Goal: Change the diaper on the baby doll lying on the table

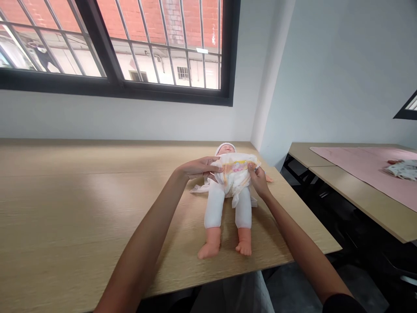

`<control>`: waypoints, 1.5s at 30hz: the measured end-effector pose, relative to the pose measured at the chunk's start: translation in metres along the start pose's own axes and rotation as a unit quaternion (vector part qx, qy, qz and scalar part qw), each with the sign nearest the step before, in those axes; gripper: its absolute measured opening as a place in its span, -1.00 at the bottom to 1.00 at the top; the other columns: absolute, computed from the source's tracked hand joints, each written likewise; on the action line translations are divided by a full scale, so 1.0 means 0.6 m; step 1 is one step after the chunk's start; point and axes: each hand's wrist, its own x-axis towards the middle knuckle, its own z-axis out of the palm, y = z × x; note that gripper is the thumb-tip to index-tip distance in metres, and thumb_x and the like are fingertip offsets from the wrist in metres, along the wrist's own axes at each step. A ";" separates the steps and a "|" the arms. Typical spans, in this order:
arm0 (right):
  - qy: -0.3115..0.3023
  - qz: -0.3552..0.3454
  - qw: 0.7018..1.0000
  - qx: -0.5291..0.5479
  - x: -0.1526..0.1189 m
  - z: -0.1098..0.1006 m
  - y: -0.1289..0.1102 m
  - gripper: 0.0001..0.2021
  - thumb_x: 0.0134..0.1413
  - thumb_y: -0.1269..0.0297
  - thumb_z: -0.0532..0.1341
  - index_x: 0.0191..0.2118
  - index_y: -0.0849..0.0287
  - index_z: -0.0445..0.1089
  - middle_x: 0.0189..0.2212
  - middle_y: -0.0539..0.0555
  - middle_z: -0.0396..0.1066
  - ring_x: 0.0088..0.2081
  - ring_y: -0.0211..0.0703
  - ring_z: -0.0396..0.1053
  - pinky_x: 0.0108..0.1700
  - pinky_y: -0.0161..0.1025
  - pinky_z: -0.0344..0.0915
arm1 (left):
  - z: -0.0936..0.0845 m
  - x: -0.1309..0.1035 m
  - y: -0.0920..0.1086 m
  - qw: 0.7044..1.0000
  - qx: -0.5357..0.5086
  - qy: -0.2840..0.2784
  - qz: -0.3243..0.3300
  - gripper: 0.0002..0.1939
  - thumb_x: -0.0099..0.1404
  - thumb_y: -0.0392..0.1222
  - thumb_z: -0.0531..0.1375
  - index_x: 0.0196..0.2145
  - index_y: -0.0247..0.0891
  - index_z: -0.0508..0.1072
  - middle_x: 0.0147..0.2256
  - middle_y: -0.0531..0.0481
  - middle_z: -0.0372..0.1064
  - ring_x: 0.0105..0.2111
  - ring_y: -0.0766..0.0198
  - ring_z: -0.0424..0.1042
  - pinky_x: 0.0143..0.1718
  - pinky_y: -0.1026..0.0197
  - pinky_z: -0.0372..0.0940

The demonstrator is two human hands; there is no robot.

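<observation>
Pale walls, barred window (98, 43) above, bare wooden table (81, 208) below; light falls from the window side. Left hand (200, 167): thumb and fingers pinching one side of a white printed diaper (237, 176). Right hand (259, 179): thumb and fingertips pinching the opposite upper corner. Holding it at both sides probably keeps the front panel, with its yellow band, spread rather than sagging into the middle. Diaper sits across the belly of a doll (215, 206), between the two hands. Doll lies on its back near the table's right end, feet toward the person, likely so both arms can reach either side of the waist evenly. Legs straight and apart, leaving the lower flap hanging between the thighs. White cap (224, 144) on its head. Loose white material (199, 189) beside the left hip; cannot tell whether it belongs to the diaper. Farther right, second table (342, 178) with pink cloth (358, 163), small patterned garment (404, 169) on top.
</observation>
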 end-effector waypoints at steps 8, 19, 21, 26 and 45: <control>0.014 -0.013 1.000 -0.010 -0.006 0.002 -0.017 -0.53 0.04 -0.18 0.14 -0.23 0.19 0.37 -0.26 0.12 0.47 -0.19 -0.05 0.39 -0.15 -0.20 0.33 | -0.001 0.004 -0.008 1.000 -0.013 0.003 0.021 -0.59 0.11 -0.15 0.35 -0.08 -0.23 0.45 -0.32 0.03 0.46 -0.40 0.36 0.43 -0.35 0.33 0.37; 0.030 0.024 0.999 -0.022 -0.001 0.002 -0.008 -0.53 0.01 -0.15 0.18 -0.22 0.21 0.38 -0.20 0.17 0.48 -0.14 -0.02 0.40 -0.10 -0.18 0.31 | -0.023 0.005 -0.023 0.998 -0.052 0.020 0.006 -0.61 0.12 -0.14 0.35 -0.09 -0.22 0.45 -0.25 -0.03 0.49 -0.29 0.28 0.48 -0.26 0.27 0.41; 0.029 0.034 0.998 -0.034 0.001 0.000 -0.002 -0.55 -0.03 -0.13 0.21 -0.24 0.21 0.38 -0.25 0.14 0.48 -0.19 -0.04 0.40 -0.14 -0.19 0.31 | -0.039 0.006 -0.036 0.998 -0.052 0.024 -0.012 -0.61 0.10 -0.13 0.35 -0.11 -0.23 0.45 -0.30 -0.02 0.49 -0.33 0.26 0.49 -0.27 0.22 0.43; 0.016 0.101 0.994 -0.030 0.003 -0.004 0.019 -0.60 -0.13 -0.05 0.28 -0.28 0.18 0.34 -0.33 0.05 0.47 -0.26 -0.09 0.37 -0.23 -0.22 0.30 | -0.063 0.014 -0.070 0.995 -0.055 0.040 -0.068 -0.57 0.04 -0.11 0.39 -0.16 -0.27 0.41 -0.41 -0.03 0.48 -0.45 0.23 0.50 -0.25 0.07 0.44; 0.095 0.116 0.987 -0.056 0.010 -0.017 0.034 -0.68 -0.14 0.09 0.21 -0.25 0.17 0.33 -0.32 0.09 0.43 -0.25 -0.08 0.38 -0.20 -0.18 0.31 | -0.095 0.004 -0.092 0.983 0.062 0.141 -0.102 -0.57 -0.18 -0.19 0.43 -0.29 -0.25 0.47 -0.41 0.02 0.47 -0.39 0.24 0.48 -0.29 0.22 0.38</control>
